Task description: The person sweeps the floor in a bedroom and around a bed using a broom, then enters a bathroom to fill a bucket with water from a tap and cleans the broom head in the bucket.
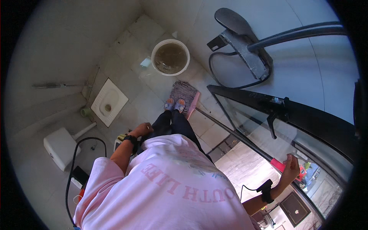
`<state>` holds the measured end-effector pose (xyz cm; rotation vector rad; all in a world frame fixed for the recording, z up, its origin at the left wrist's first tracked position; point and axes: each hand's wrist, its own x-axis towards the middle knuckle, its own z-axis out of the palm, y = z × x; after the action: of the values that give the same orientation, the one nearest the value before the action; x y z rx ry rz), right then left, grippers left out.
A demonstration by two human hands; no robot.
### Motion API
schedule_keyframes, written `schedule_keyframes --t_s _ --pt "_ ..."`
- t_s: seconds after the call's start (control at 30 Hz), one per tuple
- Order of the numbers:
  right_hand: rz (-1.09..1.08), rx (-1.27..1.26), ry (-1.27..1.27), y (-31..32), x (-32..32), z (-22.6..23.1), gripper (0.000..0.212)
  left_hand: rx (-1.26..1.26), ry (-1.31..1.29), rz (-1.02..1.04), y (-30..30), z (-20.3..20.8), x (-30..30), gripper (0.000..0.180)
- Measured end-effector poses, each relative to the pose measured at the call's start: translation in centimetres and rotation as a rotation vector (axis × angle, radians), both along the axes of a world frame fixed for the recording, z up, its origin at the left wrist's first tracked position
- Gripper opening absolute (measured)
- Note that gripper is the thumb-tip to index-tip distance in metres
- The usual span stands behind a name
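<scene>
A flat mop has a shaggy grey-purple head (pixel 184 91) with a pink edge, lying on the floor by my slippered feet (pixel 174 104). I cannot tell whether the feet touch it. Its dark pole (pixel 234 133) slants up to the right and ends in a pinkish-red grip (pixel 277 165). My right hand (pixel 290 170), a black device strapped at its wrist, is closed at the top of that grip, fingertips pressed together. Close to my dark trousers, my left hand (pixel 142 129) hangs with fingers curled and nothing visible in them; a black band circles its wrist.
A white bucket (pixel 188 63) of murky water stands ahead on the tiles. Left of it are a squat toilet (pixel 109 102) and a white cistern (pixel 61 148). A black-framed glass door (pixel 268 105) stands open at right, below a wall-mounted shower fixture (pixel 245 50).
</scene>
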<state>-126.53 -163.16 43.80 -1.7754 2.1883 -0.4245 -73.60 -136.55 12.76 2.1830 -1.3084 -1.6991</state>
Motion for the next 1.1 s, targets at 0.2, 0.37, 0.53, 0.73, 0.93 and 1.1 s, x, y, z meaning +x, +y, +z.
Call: schedule_keyframes --t_s 0.2,0.37,0.53,0.73,0.93,1.1 --pt "0.0 -0.05 -0.026 -1.6 -2.6 -1.0 0.025 0.023 0.052 0.156 1.2 -10.2 0.2 0.029" --pt "-0.008 -0.078 -0.031 -2.0 -3.6 -1.3 0.024 -0.084 0.125 0.12 -2.2 -8.0 -0.1 0.03" --pt "0.019 -0.106 -0.051 -2.9 -3.8 -1.6 0.023 -0.013 0.085 0.036 -2.3 -7.6 -0.4 0.032" --pt "0.054 -0.108 -0.026 -4.0 -2.7 -1.2 0.024 0.049 0.173 0.16 1.4 -8.4 0.6 0.03" --pt "0.082 -0.125 -0.035 -3.7 -3.0 -1.3 0.023 0.109 0.186 0.067 1.5 -6.5 2.7 0.027" --pt "0.098 -0.137 -0.028 -3.1 -3.1 -1.3 0.022 0.008 0.106 -0.062 -1.1 -2.4 2.6 0.028"
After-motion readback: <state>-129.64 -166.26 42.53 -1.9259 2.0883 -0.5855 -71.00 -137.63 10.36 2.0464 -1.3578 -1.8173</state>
